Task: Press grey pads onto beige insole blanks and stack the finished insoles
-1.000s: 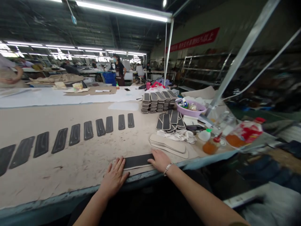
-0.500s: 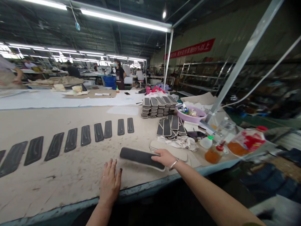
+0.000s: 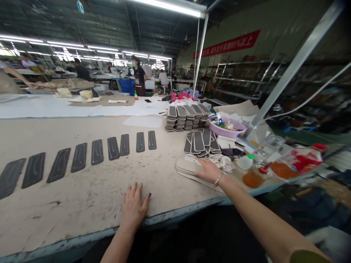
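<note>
My left hand (image 3: pixel 135 206) lies flat on the beige table (image 3: pixel 90 204) near its front edge, fingers spread, holding nothing. On the right, my right hand (image 3: pixel 210 170) rests over a few pale rounded panels (image 3: pixel 186 168); its fingertips are blurred, so I cannot make out a grip. Just behind it is a loose pile of dark panels with pale rims (image 3: pixel 198 141). Several dark panels (image 3: pixel 97 152) lie in a slanting row across the left and middle of the table. Neat stacks of rimmed panels (image 3: pixel 179 118) stand farther back.
Right of the stacks are a lilac basin (image 3: pixel 227 128), a white cloth (image 3: pixel 227 163), a green-capped bottle (image 3: pixel 245 162), a red-capped bottle with amber liquid (image 3: pixel 253 178) and a large red-and-clear container (image 3: pixel 300 160). A metal post (image 3: pixel 290 69) slants up at the right. People work farther back.
The dark panel that my right hand held is now out of that hand, and another lies on the loose pile. My right hand has moved right, onto the pale panels. The view has shifted slightly.
</note>
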A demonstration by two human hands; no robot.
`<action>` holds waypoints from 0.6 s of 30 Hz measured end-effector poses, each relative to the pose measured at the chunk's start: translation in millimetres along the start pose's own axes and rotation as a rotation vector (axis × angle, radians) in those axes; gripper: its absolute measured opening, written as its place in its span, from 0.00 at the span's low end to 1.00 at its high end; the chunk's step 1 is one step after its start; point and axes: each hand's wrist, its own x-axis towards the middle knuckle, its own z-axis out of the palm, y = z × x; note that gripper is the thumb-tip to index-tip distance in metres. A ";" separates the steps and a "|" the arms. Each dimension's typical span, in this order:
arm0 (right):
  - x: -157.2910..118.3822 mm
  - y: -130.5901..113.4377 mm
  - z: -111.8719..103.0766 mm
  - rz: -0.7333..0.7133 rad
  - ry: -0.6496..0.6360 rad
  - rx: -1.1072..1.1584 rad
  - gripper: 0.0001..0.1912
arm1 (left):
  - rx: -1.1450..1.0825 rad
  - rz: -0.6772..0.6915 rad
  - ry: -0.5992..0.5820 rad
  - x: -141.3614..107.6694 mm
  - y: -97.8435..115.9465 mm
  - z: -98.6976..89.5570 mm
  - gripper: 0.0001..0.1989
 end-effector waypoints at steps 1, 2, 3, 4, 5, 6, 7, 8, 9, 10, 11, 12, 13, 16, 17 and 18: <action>-5.1 -0.5 7.3 -0.001 -0.053 0.000 0.38 | 0.012 0.000 -0.013 0.0 0.8 -0.5 0.28; -8.1 -0.1 12.7 0.020 -0.084 -0.002 0.39 | 0.021 0.000 -0.022 0.0 1.5 -0.8 0.28; -9.2 1.0 16.1 0.045 -0.102 -0.006 0.41 | 0.026 -0.001 -0.027 0.0 2.0 -0.9 0.29; -8.8 2.5 17.8 0.066 -0.113 -0.009 0.42 | 0.026 -0.002 -0.030 0.0 2.2 -0.9 0.29; -7.4 3.9 18.1 0.078 -0.115 -0.013 0.43 | 0.021 -0.004 -0.031 -0.1 2.1 -0.9 0.28; -5.6 5.0 17.3 0.083 -0.113 -0.015 0.44 | 0.012 -0.007 -0.031 -0.2 1.7 -0.7 0.28; -3.9 5.5 16.0 0.082 -0.108 -0.012 0.46 | 0.001 -0.010 -0.031 -0.3 1.0 -0.6 0.28; -2.6 5.5 14.6 0.078 -0.099 -0.004 0.47 | -0.011 -0.015 -0.029 -0.4 0.2 -0.5 0.28; -1.9 5.2 13.4 0.076 -0.090 0.009 0.48 | -0.024 -0.021 -0.026 -0.5 -0.7 -0.4 0.28; -1.7 5.0 12.7 0.078 -0.083 0.024 0.48 | -0.036 -0.027 -0.021 -0.5 -1.5 -0.5 0.28; -1.9 5.1 12.6 0.086 -0.078 0.038 0.48 | -0.050 -0.033 -0.017 -0.5 -2.3 -0.6 0.28; -2.2 5.7 13.1 0.093 -0.075 0.050 0.47 | -0.065 -0.037 -0.013 -0.5 -2.9 -1.0 0.28; -2.6 6.9 14.1 0.099 -0.070 0.055 0.46 | -0.080 -0.040 -0.011 -0.5 -3.2 -1.4 0.28; -2.5 13.1 17.8 0.111 -0.076 0.030 0.47 | -0.114 -0.047 -0.015 -0.8 -3.3 -3.4 0.28; -2.2 15.1 18.6 0.115 -0.090 0.013 0.47 | -0.119 -0.048 -0.019 -0.9 -3.3 -4.1 0.28; -1.7 16.8 18.9 0.118 -0.109 -0.001 0.47 | -0.124 -0.046 -0.026 -0.8 -3.4 -4.8 0.28</action>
